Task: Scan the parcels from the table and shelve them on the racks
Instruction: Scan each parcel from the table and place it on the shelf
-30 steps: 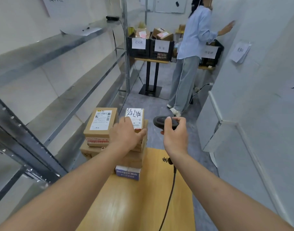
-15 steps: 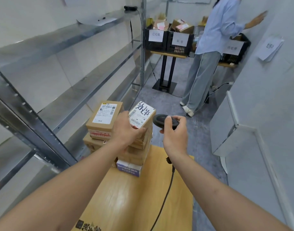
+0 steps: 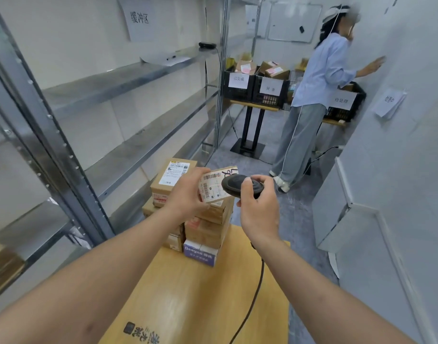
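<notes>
Head view shows the left hand (image 3: 188, 192) gripping a small parcel (image 3: 214, 186), lifted above the stack of parcels (image 3: 203, 219) at the far end of the table (image 3: 200, 294), its label tilted toward the scanner (image 3: 240, 185); the right hand (image 3: 259, 209) holds the scanner, thumb on top, its head just over the label; judging by this, scanning is underway; the rack (image 3: 128, 78) on the left looks almost bare, so nearly all shelving remains
</notes>
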`<state>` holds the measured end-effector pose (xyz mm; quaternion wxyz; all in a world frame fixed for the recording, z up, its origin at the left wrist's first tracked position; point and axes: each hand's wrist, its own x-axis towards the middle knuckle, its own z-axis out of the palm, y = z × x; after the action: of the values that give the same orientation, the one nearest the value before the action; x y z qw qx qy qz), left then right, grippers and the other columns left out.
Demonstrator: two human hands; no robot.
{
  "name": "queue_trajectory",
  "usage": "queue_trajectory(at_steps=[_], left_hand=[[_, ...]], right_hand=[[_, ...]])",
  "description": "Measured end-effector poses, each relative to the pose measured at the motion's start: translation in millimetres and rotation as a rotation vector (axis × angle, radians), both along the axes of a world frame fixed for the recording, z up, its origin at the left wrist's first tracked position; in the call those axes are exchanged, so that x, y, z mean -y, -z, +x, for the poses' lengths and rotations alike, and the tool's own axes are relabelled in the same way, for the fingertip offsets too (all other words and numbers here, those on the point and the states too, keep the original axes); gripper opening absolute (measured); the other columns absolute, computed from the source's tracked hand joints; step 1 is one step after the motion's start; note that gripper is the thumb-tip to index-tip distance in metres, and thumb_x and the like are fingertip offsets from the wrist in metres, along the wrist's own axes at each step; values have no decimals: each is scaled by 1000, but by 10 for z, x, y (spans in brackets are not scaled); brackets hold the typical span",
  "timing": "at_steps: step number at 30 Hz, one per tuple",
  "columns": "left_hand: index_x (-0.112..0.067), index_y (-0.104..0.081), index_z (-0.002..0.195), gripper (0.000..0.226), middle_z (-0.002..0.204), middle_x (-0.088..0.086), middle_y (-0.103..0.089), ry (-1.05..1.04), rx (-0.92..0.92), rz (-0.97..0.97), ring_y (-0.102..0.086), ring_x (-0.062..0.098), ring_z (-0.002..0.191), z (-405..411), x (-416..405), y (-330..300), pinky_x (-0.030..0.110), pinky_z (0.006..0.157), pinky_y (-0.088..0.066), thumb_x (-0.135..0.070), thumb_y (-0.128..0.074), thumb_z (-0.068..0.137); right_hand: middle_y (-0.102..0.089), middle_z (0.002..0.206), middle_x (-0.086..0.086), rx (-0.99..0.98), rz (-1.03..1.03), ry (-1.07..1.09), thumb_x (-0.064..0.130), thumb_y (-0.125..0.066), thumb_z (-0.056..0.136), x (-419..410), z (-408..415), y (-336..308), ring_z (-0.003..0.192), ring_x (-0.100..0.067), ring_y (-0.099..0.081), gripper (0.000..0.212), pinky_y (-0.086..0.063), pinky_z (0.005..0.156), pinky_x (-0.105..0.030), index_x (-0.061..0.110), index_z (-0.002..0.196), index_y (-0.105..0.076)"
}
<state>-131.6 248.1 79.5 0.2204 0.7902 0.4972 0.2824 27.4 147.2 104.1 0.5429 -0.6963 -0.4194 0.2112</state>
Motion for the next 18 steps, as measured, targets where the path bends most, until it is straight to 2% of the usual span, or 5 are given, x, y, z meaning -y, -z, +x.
queue_trajectory(at_steps=[4, 8, 12, 16, 18], left_hand=[[-22, -50, 145, 96, 135, -7, -55, -4, -6, 27, -51, 13, 126, -212, 158, -32, 27, 98, -48, -7, -96, 63], [-23, -48, 148, 97, 137, -6, -54, 13, 8, 23, -50, 13, 127, -435, 347, -73, 29, 97, -49, -17, -98, 65], [-24, -40, 159, 108, 140, -1, -50, -24, -13, 29, -50, 19, 128, -687, 518, -146, 45, 106, -51, -40, -96, 69], [-26, -33, 162, 107, 141, 4, -41, -56, -23, 4, -51, 24, 127, -978, 685, -175, 46, 103, -53, -54, -88, 75], [-23, -31, 163, 108, 139, 5, -38, -71, -41, 6, -51, 25, 125, -1120, 763, -200, 46, 103, -53, -58, -85, 77]], right_hand=[[-69, 92, 12, 50, 18, 11, 50, -50, 103, 199, -209, -90, 82, -15, -71, 20, -59, 78, -48, 33, 113, -54], [-69, 94, 12, 61, 10, 32, 57, -47, 99, 387, -470, -128, 83, -15, -71, 24, -59, 78, -50, 37, 112, -52], [-70, 95, 11, 22, 16, 89, 51, -48, 104, 548, -777, -163, 86, -12, -69, 22, -58, 79, -44, 33, 115, -52], [-65, 97, 13, -77, 31, 131, 46, -50, 106, 680, -1141, -183, 90, -8, -64, 21, -49, 72, -34, 29, 117, -53], [-62, 98, 14, -85, 31, 125, 46, -49, 106, 724, -1305, -177, 91, -5, -60, 22, -46, 74, -35, 29, 119, -52]])
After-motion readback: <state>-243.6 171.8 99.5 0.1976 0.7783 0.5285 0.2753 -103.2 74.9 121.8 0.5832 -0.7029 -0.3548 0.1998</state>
